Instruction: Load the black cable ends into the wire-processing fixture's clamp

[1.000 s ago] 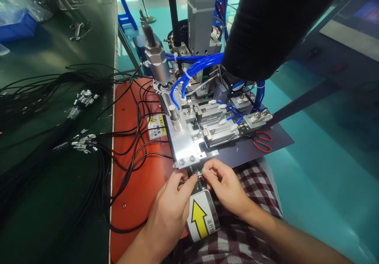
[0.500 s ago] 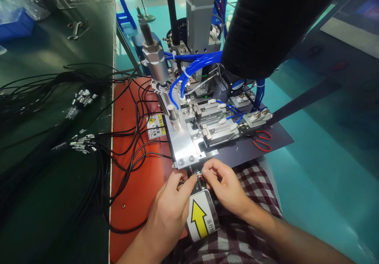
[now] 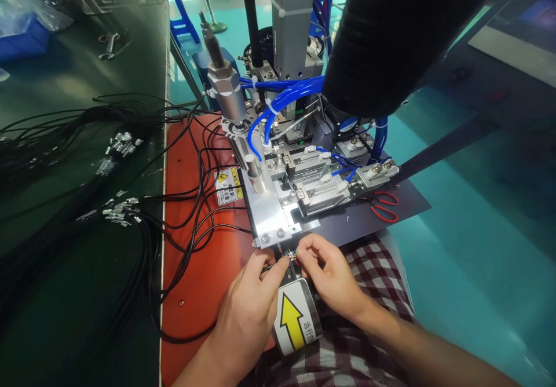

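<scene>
My left hand (image 3: 252,297) and my right hand (image 3: 326,276) meet at the front edge of a small pneumatic machine (image 3: 282,172). Both pinch the stripped end of a thin black cable (image 3: 292,256), where tiny coloured wires show between the fingertips. The cable end sits just below the machine's metal base plate (image 3: 269,216). Under my hands is a white label with a yellow arrow (image 3: 292,316). My fingers hide most of the cable's tip.
Several black cables (image 3: 191,201) with metal end pieces (image 3: 119,210) lie across the orange mat (image 3: 195,283) and the dark green bench to the left. Red-handled scissors (image 3: 384,206) rest right of the machine. Blue air hoses (image 3: 286,94) loop over it; a large black shape hangs overhead.
Almost nothing differs. The view shifts very slightly; both hands stay pinched on the cable end at the same spot.
</scene>
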`<action>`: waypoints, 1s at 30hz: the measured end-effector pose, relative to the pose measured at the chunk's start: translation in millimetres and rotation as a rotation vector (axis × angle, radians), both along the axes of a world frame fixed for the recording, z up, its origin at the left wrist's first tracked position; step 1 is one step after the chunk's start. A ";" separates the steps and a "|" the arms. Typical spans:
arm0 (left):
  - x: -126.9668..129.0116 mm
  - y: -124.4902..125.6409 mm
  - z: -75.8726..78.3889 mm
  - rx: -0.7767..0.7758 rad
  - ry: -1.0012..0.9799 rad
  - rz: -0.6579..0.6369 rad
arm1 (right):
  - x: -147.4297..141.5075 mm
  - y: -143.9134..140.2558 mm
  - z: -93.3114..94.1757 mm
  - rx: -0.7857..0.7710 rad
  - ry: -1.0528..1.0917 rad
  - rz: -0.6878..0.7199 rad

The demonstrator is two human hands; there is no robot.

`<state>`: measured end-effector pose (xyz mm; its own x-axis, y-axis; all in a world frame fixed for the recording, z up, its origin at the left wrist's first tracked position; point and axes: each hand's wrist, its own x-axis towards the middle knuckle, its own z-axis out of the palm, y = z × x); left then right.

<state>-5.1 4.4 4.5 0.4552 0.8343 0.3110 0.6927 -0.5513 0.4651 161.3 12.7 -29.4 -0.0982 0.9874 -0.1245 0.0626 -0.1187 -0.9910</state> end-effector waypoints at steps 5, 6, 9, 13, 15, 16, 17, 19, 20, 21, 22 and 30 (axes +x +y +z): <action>0.1 -0.3 0.0 -0.001 -0.007 0.000 | -0.8 -1.4 -3.1 0.007 0.014 -0.010; 0.0 -0.3 -0.1 0.004 -0.008 -0.001 | -0.9 -1.6 -3.5 0.004 0.017 -0.009; -0.4 -0.4 0.1 0.015 -0.006 -0.003 | -1.0 -1.7 -3.9 0.001 0.017 -0.006; 0.4 -0.2 0.7 -0.002 -0.004 0.002 | -0.7 -0.8 -3.2 0.015 0.004 -0.005; 0.8 -0.1 0.4 -0.006 -0.008 0.001 | -0.5 -0.3 -2.7 0.016 0.000 -0.004; 0.9 -0.2 0.1 -0.010 -0.010 -0.001 | -0.4 -0.2 -2.4 0.013 -0.001 -0.003; 0.8 -0.2 -0.3 -0.014 -0.010 -0.003 | -0.4 -0.2 -2.1 0.007 0.000 -0.003; 0.1 -0.3 -0.9 -0.021 -0.006 -0.001 | -0.6 -0.3 -1.2 -0.016 0.007 -0.003; -0.3 -0.5 -1.2 -0.024 0.000 0.001 | -0.8 -0.5 -0.7 -0.033 0.015 -0.004; -0.8 -0.6 -1.3 -0.026 0.004 0.004 | -1.1 -0.6 -0.1 -0.052 0.026 -0.003; -1.3 -0.8 -1.4 -0.027 0.006 0.005 | -1.3 -0.6 0.5 -0.074 0.038 -0.002; -0.6 -1.8 -0.2 -0.052 -0.003 0.008 | -1.3 -0.8 2.7 -0.161 0.088 0.007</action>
<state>-5.7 2.7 4.3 0.4479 0.8527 0.2688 0.6954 -0.5212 0.4948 159.9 11.9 -26.7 -0.1223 0.9545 -0.2719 -0.0222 -0.2765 -0.9608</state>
